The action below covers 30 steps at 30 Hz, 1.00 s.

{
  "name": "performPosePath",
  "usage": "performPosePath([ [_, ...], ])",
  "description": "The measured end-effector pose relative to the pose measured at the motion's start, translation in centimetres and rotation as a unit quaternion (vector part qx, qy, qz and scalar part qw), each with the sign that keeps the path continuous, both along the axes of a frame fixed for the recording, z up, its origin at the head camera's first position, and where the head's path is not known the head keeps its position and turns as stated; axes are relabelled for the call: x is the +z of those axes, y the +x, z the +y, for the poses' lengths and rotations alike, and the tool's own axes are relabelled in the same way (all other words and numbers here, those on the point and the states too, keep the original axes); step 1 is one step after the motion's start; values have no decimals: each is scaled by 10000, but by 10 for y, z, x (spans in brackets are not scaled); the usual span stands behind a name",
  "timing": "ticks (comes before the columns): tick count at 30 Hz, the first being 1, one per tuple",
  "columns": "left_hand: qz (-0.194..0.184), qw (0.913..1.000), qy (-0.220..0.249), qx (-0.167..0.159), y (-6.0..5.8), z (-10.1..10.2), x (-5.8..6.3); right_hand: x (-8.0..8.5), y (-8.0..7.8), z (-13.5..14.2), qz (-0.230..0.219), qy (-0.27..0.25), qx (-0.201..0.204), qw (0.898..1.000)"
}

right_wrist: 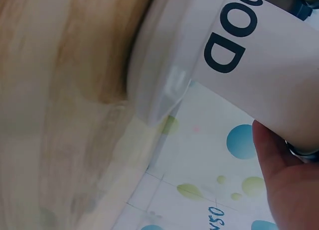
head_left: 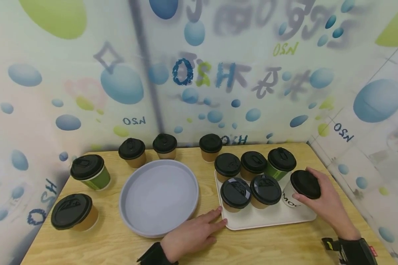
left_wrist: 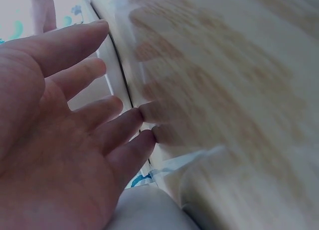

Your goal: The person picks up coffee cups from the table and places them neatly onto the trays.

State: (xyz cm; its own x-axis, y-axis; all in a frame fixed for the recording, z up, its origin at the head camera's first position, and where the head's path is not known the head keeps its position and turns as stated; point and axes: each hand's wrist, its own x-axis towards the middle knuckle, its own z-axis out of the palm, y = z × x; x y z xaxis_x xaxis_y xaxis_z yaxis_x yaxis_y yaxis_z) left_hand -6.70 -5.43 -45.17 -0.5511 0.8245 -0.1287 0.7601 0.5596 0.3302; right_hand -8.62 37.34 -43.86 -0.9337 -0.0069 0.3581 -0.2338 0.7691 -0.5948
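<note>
My right hand grips a white paper cup with a black lid and dark lettering, thumb and fingers around its upper part. The cup stands at the right end of a white rectangular tray; in the right wrist view its lettered side shows close to the tray's rim. On the tray are also brown cups and a green cup, all black-lidded. My left hand lies low over the table with fingers extended, fingertips right at the tray's left front corner.
A round grey plate lies left of the tray. Around it stand black-lidded cups: a green cup and a brown cup at left, several more brown cups behind. A printed curtain borders the wooden table.
</note>
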Motion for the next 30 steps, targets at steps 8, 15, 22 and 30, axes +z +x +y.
performPosePath([
  [8,30,9999,97,85,1,-1,0,-2,-3,-4,-144,-95,42,9998],
  [15,11,9999,70,87,2,1,1,-2,-1,-6,-106,-22,67,9999],
  [22,-15,9999,108,107,2,2,0,-4,-2,-5,-65,-99,157,9998],
  [30,-59,9999,62,138,1,4,0,-2,-3,3,638,-473,393,9961],
])
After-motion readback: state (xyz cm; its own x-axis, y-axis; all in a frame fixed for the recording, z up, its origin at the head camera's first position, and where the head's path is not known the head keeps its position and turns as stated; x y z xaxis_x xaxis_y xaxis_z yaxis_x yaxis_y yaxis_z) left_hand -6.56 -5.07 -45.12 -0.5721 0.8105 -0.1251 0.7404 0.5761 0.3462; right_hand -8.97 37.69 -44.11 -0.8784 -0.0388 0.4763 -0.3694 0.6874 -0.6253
